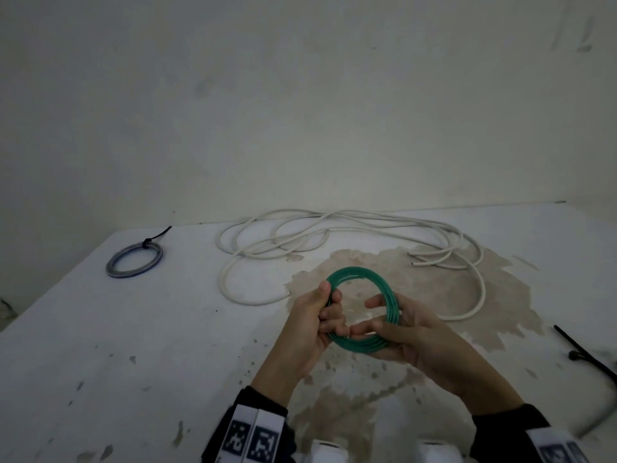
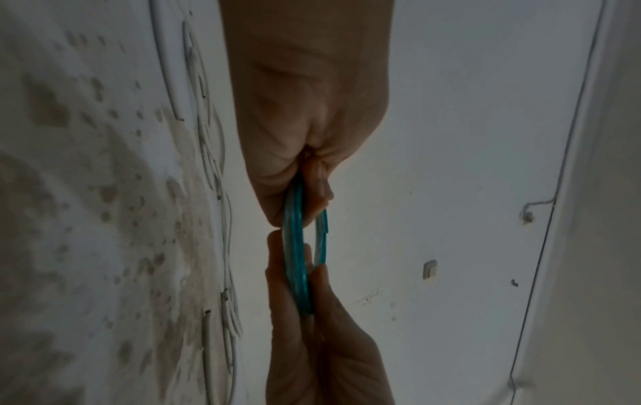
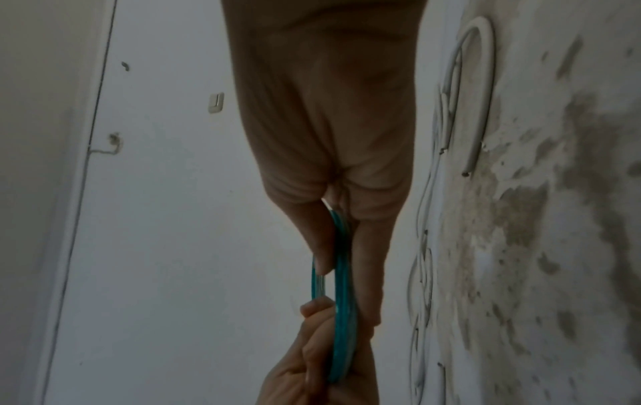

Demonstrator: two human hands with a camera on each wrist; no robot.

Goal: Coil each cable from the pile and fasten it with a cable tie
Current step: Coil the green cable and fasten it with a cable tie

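A green cable (image 1: 359,275) is wound into a round coil and held up above the table. My left hand (image 1: 320,315) grips the coil's left side, thumb on top and fingers curled through the ring. My right hand (image 1: 394,324) pinches its right and lower side between thumb and fingers. In the left wrist view the coil (image 2: 295,246) shows edge-on between both hands, and likewise in the right wrist view the coil (image 3: 341,301). A long loose white cable (image 1: 300,245) lies in a tangle at the back of the table. Black cable ties (image 1: 581,355) lie at the right edge.
A blue-grey coil (image 1: 135,259) fastened with a black tie lies at the back left. The white table (image 1: 100,362) is stained brown in the middle and ends at a pale wall behind. A wall switch (image 2: 429,270) shows in the wrist views.
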